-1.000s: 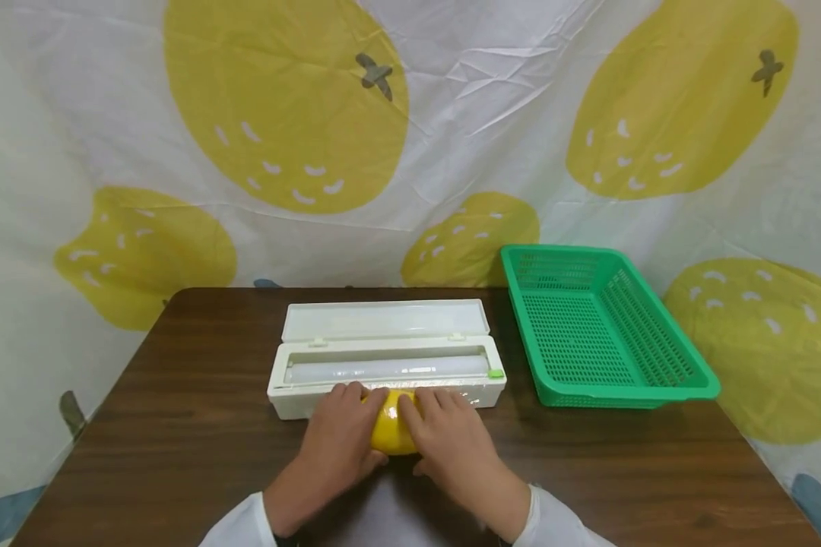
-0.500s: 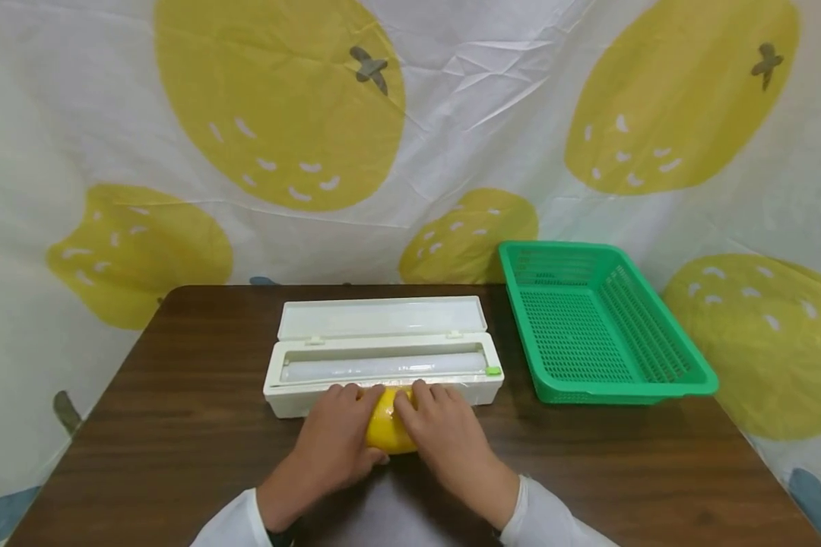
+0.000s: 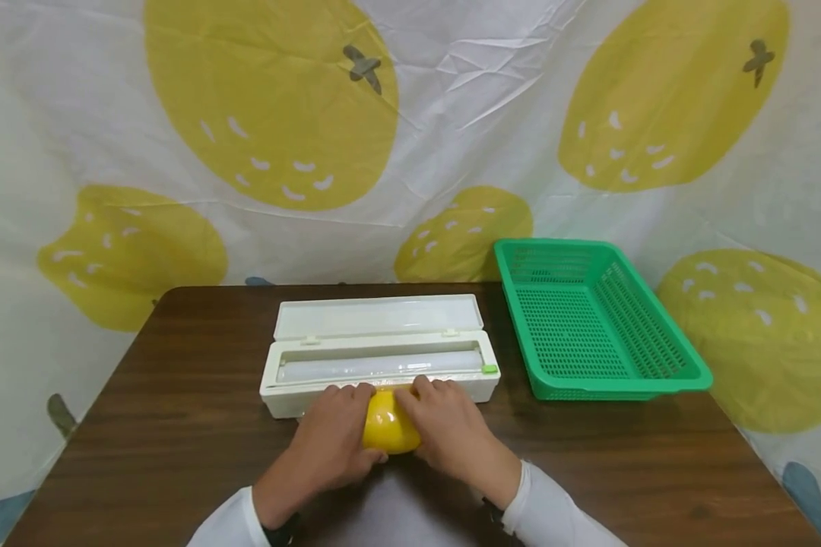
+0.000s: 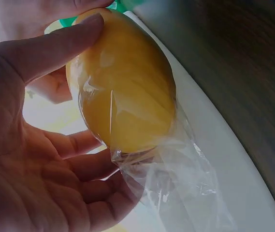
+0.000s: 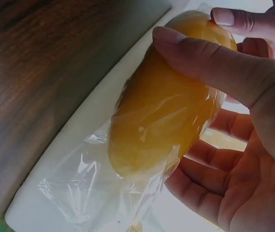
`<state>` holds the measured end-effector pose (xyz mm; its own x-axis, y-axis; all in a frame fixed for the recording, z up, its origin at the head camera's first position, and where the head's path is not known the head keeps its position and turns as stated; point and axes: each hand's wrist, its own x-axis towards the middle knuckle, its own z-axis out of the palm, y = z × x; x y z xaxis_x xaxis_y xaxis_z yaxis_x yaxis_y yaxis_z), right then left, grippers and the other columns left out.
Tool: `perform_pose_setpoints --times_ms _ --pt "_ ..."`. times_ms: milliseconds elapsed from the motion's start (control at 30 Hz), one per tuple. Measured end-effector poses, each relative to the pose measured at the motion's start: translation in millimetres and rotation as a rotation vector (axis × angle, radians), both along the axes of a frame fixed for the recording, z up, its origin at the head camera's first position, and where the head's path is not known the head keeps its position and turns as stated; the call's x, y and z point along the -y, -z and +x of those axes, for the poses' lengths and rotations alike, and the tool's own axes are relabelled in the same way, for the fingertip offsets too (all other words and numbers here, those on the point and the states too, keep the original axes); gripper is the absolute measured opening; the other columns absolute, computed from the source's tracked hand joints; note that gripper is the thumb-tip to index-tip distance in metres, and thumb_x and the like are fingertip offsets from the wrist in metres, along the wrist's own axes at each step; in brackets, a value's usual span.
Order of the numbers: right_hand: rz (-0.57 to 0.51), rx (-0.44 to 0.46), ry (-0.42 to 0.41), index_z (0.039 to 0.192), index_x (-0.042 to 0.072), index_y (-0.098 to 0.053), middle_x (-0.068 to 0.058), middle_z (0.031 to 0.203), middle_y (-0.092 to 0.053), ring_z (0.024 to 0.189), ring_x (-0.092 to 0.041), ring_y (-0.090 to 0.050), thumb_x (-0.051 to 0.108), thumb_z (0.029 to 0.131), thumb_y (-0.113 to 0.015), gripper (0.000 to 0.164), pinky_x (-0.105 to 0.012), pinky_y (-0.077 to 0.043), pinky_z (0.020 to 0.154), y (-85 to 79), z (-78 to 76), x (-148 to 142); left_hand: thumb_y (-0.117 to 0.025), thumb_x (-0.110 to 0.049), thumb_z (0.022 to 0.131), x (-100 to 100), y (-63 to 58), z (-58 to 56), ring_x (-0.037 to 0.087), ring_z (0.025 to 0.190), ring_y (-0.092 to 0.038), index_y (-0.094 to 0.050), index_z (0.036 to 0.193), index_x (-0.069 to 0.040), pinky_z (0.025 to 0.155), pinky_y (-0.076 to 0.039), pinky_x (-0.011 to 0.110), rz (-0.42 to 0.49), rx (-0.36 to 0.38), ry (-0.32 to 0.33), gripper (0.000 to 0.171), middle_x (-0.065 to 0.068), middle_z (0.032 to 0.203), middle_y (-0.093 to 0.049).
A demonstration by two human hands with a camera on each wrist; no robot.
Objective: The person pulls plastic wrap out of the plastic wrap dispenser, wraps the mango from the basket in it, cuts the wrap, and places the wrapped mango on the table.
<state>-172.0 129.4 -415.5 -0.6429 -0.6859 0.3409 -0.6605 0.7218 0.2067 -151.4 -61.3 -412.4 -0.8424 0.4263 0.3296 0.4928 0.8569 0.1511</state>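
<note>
Between both hands sits a smooth, oval yellow fruit (image 3: 388,425), close in front of the cling film dispenser (image 3: 301,396). Clear cling film (image 4: 176,181) covers its skin and trails loose and crinkled past its end, as both wrist views show. My left hand (image 3: 331,437) holds the left side, the thumb on the fruit and the fingers bent behind the film. From the right, my right hand (image 3: 454,433) grips the other side in the same manner. The dispenser's lid (image 3: 379,315) stands open, showing a film roll (image 3: 383,366) inside.
A green perforated basket (image 3: 578,334) stands at the back right of the dark wooden table (image 3: 144,425). The dispenser has a small green slider (image 3: 489,369) at its right end. A lemon-print cloth (image 3: 451,114) hangs behind the table.
Both hands keep hold of the fruit. They have drawn slightly apart on it, and more of its yellow skin shows between them. The head view has shifted a little.
</note>
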Motion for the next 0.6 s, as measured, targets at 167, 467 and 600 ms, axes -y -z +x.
perform_pose_setpoints --times_ms 167,467,600 --pt "0.026 0.068 -0.005 0.109 0.011 -0.063 -0.007 0.088 -0.061 0.068 -0.023 -0.058 0.039 0.061 -0.09 0.062 -0.037 -0.058 0.066 -4.8 -2.1 0.5 -0.086 -0.04 0.058 -1.3 -2.5 2.4 0.028 0.076 -0.053 -0.06 0.109 0.002 0.07 -0.048 0.043 -0.004 0.017 -0.036 0.071 0.013 0.086 -0.065" --pt "0.034 0.143 0.004 0.108 0.012 -0.064 -0.006 0.088 -0.062 0.067 -0.023 -0.057 0.035 0.06 -0.09 0.059 -0.037 -0.057 0.063 -8.5 -5.2 0.4 -0.087 -0.046 0.058 -6.5 -4.5 8.3 0.033 0.087 -0.052 -0.061 0.114 0.003 0.074 -0.048 0.049 -0.078 0.004 -0.078 0.079 0.017 0.094 -0.062" --pt "0.042 0.176 0.007 0.108 0.012 -0.065 -0.006 0.088 -0.063 0.066 -0.022 -0.056 0.032 0.06 -0.091 0.059 -0.037 -0.058 0.063 -10.5 -5.5 0.6 -0.089 -0.05 0.054 -9.6 -0.8 9.9 0.036 0.088 -0.049 -0.064 0.115 0.003 0.074 -0.049 0.05 -0.131 -0.035 -0.106 0.084 0.02 0.101 -0.056"
